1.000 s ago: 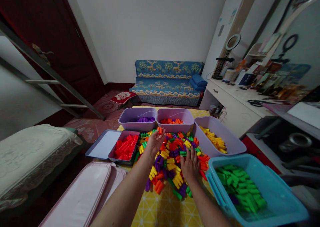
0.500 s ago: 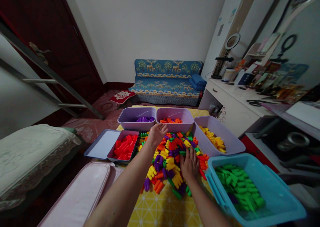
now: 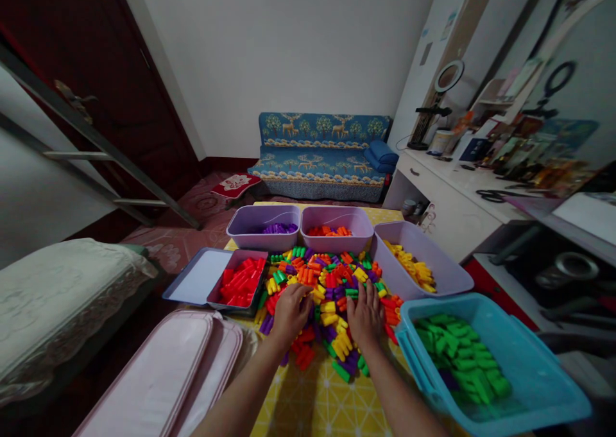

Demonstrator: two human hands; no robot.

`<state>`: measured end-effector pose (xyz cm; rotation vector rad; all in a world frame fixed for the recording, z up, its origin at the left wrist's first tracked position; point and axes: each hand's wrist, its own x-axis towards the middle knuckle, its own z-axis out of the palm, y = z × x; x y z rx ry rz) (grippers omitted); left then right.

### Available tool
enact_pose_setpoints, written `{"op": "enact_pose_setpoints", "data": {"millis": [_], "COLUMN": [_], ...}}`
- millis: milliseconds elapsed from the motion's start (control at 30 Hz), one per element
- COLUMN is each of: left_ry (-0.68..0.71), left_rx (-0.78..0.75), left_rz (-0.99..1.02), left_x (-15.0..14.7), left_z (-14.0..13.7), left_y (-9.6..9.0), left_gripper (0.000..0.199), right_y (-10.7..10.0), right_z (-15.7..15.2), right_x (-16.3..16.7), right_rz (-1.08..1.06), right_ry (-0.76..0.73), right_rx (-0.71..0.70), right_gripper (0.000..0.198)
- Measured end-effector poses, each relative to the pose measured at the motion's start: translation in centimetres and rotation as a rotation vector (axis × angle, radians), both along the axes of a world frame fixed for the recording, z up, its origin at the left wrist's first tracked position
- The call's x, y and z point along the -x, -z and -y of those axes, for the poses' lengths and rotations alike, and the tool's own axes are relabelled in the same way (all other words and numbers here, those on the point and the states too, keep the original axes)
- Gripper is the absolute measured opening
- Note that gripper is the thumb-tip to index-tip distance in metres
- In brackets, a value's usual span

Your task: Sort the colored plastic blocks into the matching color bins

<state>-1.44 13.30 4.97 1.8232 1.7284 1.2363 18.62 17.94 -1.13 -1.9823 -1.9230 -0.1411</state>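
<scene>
Left hand (image 3: 291,314) arching over the block pile (image 3: 332,278), fingers bent; can't tell whether they're gripping anything. Right hand (image 3: 366,316) resting spread on it, nearer the green block (image 3: 351,292), which is lying crosswise just beyond the thumb.

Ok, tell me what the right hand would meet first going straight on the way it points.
Likely the yellow block in the pile just ahead of the right hand. Depth is unclear: if the hand passed above the pile, it might meet the lilac bin of orange blocks instead.
</scene>
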Motion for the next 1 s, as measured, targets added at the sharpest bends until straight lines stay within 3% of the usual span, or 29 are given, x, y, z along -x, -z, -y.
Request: {"op": "enact_pose_setpoints", "data": {"millis": [100, 167, 400, 533, 633, 800, 1000], "left_ry": [0.062, 0.086, -0.015, -0.157, -0.181, -0.177, -0.260], "left_rx": [0.036, 0.060, 0.058, 0.077, 0.091, 0.107, 0.099], "left_rz": [-0.154, -0.154, 0.267, 0.581, 0.792, 0.932, 1.280], "left_x": [0.0, 0.1, 0.3, 0.2, 0.3, 1.3, 3.9], "left_z": [1.9, 2.4, 1.2, -0.2, -1.1, -2.1, -6.7], "left_y": [0.8, 1.4, 1.9, 1.2, 0.6, -0.5, -4.3], "left_gripper": [0.040, 0.053, 0.039, 0.039, 0.043, 0.042, 0.049], "right_y": [0.1, 0.1, 0.2, 0.2, 0.4, 0.6, 0.4], "right_z": [0.0, 0.0, 0.0, -0.1, -0.1, -0.2, -0.2], "right_x": [0.0, -0.1, -0.1, -0.2, -0.2, -0.3, -0.2], "right_rz": [-0.001, 0.000, 0.001, -0.002, 0.001, 0.001, 0.000], "right_ry": [-0.005, -0.004, -0.010, -0.015, -0.022, -0.022, -0.016], "right_rx": [-0.002, -0.004, -0.012, -0.005, -0.018, -0.016, -0.004], "right_gripper": [0.057, 0.057, 0.057, 0.057, 0.057, 0.057, 0.057]}}
